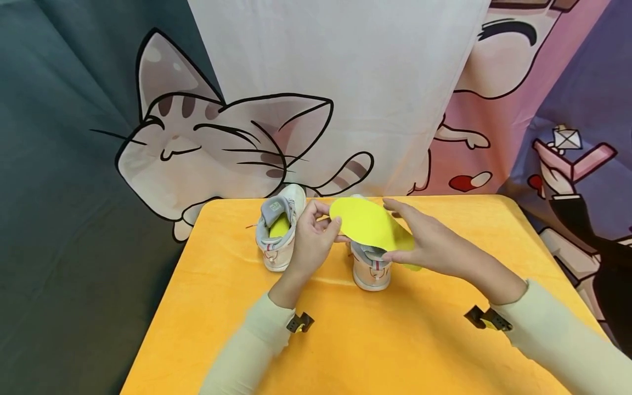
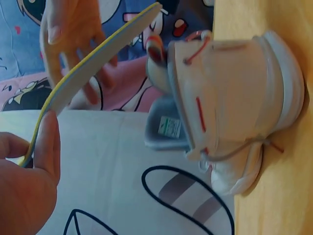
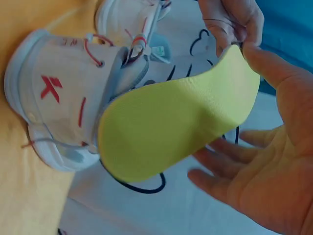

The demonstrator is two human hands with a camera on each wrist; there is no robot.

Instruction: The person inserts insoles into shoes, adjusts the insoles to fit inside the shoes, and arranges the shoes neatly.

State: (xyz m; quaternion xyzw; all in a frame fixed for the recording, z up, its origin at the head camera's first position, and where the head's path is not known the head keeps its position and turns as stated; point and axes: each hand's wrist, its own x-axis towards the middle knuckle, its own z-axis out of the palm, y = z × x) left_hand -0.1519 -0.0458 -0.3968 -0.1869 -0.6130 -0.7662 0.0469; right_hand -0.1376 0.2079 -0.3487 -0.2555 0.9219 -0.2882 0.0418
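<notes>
Yellow insole (image 1: 365, 222) above the shoe (image 1: 371, 275), near frame centre.
My left hand (image 1: 314, 238) pinches one end, best lightly, against creasing; my right hand (image 1: 432, 241) spreads, gripping nothing.

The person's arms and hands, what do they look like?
The left sleeve and right sleeve are plain pale green. A small black gadget with some yellow sits at each sleeve's end. The left hand and right hand wear no gloves.

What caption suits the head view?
Left hand holding a yellow insole above a shoe, open right hand alongside, second shoe nearby.
</notes>
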